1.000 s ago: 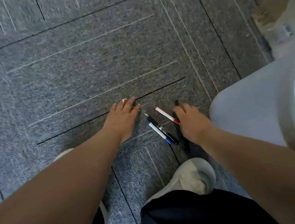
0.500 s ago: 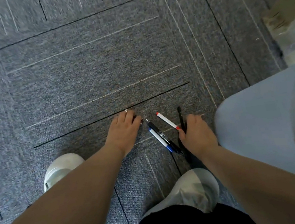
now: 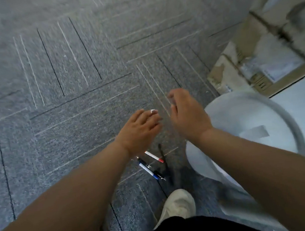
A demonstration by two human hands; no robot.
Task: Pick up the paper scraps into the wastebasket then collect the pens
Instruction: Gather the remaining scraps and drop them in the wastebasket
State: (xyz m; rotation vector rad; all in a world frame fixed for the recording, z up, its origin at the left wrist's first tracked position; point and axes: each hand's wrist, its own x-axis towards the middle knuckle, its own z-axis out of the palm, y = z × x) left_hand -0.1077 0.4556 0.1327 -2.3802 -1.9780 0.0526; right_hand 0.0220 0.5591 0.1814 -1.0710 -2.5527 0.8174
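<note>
- Left hand (image 3: 140,130): fingers pinch a small white paper scrap (image 3: 153,111) above the grey carpet floor (image 3: 72,125).
- Right hand (image 3: 188,114): fingers curled and blurred, so I cannot tell whether they grasp anything; it is beside the translucent white wastebasket (image 3: 273,108).
- Red-capped white pen (image 3: 153,156) and blue-and-black pens (image 3: 150,168): they lie on the floor, long axes diagonal, with the red cap pointing toward the white shoe (image 3: 178,204).

Grey carpet (image 3: 73,134), lined pale and dark. Lying on it, close together: pens (image 3: 152,166), just beside a pale wastebasket (image 3: 197,156) standing at right. Also resting there: cardboard box (image 3: 237,60) beyond, white shoe (image 3: 178,204) nearest.
</note>
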